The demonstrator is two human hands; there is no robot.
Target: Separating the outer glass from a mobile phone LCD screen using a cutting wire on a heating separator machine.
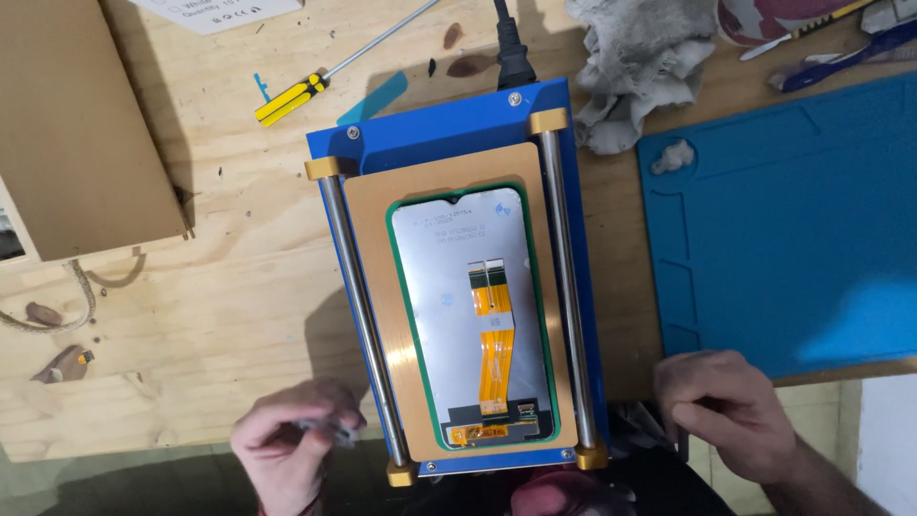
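Observation:
A phone screen panel (pixel 449 287), silver-backed with an orange flex cable (pixel 495 334), lies face down in a green-edged recess of a tan plate (pixel 368 287). The plate sits on a blue machine (pixel 439 134) with two steel rails. My left hand (pixel 291 435) hovers at the machine's lower left corner, fingers pinched on a small pale object that is blurred. At the lower right corner, off the table's front edge, my right hand (pixel 731 406) is curled with its fingers closed; whether it holds anything is unclear.
A blue work mat (pixel 812 220) lies to the right. A grey rag (pixel 635 67) and a black power cord (pixel 509 48) are behind the machine. A yellow-and-black screwdriver (pixel 291 96) lies at upper left beside a brown cardboard box (pixel 76 124).

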